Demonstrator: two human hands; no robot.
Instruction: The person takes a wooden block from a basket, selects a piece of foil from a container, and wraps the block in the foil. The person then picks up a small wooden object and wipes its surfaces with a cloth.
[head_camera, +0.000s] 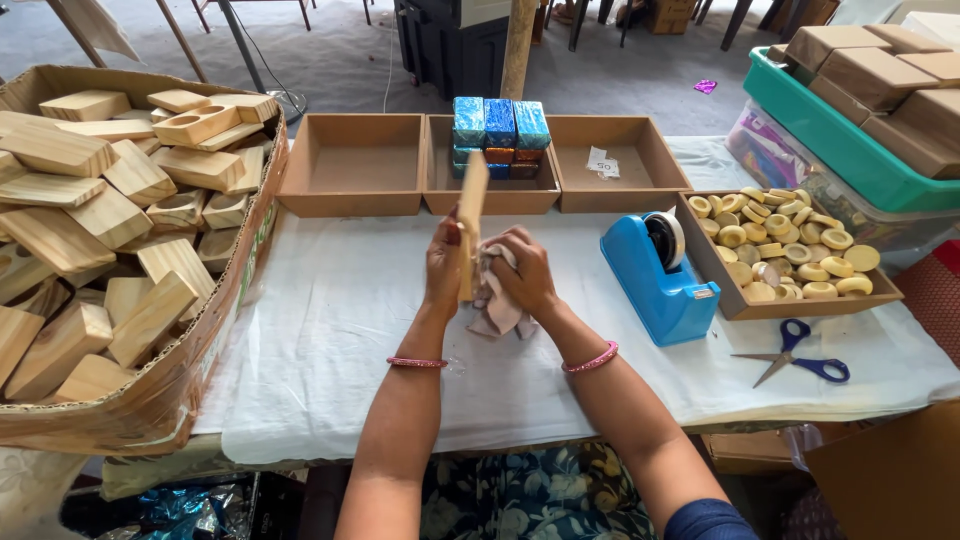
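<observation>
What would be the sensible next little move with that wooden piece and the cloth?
Probably slide the cloth further along the wooden piece. The left hand holds the piece upright on edge, the right hand presses the cloth against its lower part, and the upper part stands uncovered above both hands.

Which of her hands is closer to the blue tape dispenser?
Right. The right hand, holding a cloth, is just left of the tape dispenser; the left hand is farther left, holding a wooden piece.
</observation>
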